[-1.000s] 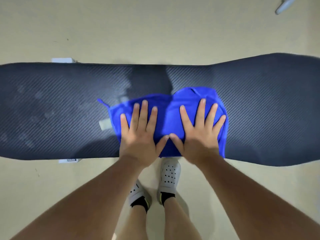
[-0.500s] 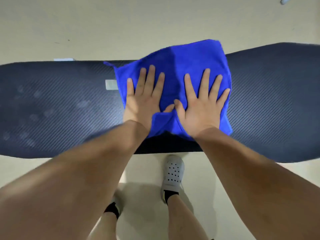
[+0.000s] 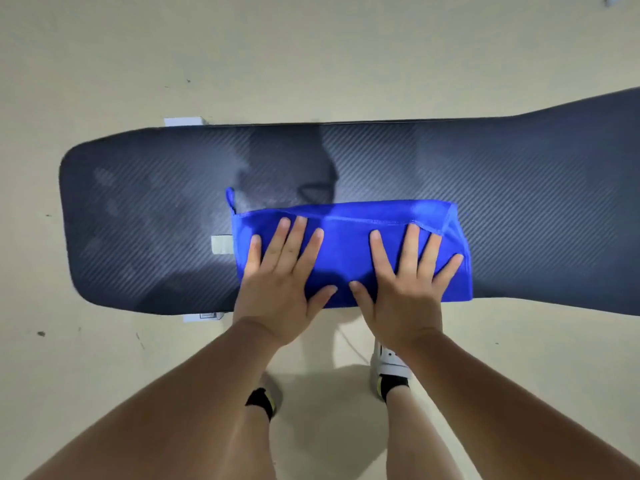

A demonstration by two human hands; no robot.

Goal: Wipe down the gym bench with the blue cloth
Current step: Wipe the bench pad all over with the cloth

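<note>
The gym bench (image 3: 519, 202) is a long dark pad with a carbon-weave pattern, lying left to right across the view. A blue cloth (image 3: 346, 244) lies on its near half, its far edge folded over and a small loop sticking up at its left corner. My left hand (image 3: 280, 289) presses flat on the cloth's left part, fingers spread. On the right part my right hand (image 3: 405, 292) presses down the same way. Both wrists sit at the bench's near edge. Damp streaks and patches show on the pad to the left and behind the cloth.
A small white label (image 3: 221, 244) sits on the pad just left of the cloth. White bench feet (image 3: 183, 121) (image 3: 204, 317) stick out at the far and near sides. My feet, one in a white shoe (image 3: 391, 365), stand on the beige floor below.
Both hands slid the cloth to the bench's far edge, then pulled it back to the near edge. The cloth's far edge has folded over, and the left end of the bench has come into view.
</note>
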